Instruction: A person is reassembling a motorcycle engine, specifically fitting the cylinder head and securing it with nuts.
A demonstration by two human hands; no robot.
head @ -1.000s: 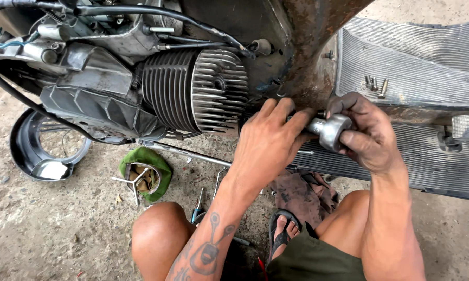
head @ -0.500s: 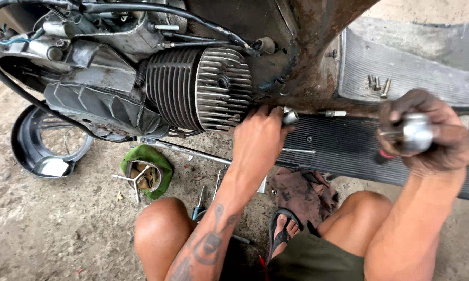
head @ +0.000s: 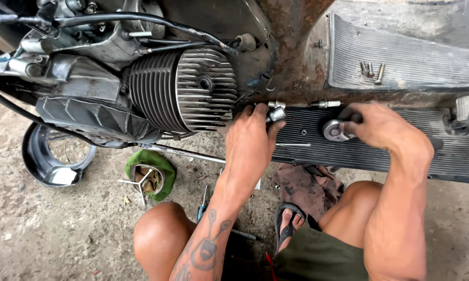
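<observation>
The finned engine cylinder [head: 185, 91] of a scooter lying on its side serves as the fixed mark here. Just to the right of its cooling fins, the left hand [head: 251, 140] lies knuckles-up against the rusty body, its fingers curled around a small silver metal fitting [head: 276, 112] that pokes out between fingertips and thumb. Farther right of the cylinder, well apart from the left hand, the right hand [head: 385, 130] rests on the black ribbed floorboard [head: 380, 153], its fingers closed over a round silver metal part [head: 334, 130] that sits on the ribs; how much of that part lies under the palm cannot be told. Between the two hands a thin metal rod [head: 292, 144] lies flat on the floorboard, and a short threaded stud [head: 325, 104] sits just above it by the rusty edge. Up and to the right of the cylinder, a few loose bolts [head: 372, 70] lie together on a grey ribbed mat [head: 416, 57]. Below and left of the cylinder, a green cloth holding a small metal tin [head: 147, 177] rests on the dirt floor [head: 62, 234], and farther left lies a round black cover [head: 57, 156]. Below the cylinder's right side a brown rag [head: 307, 187] is bunched beside a sandalled foot [head: 290, 221], between the person's bare knees.
</observation>
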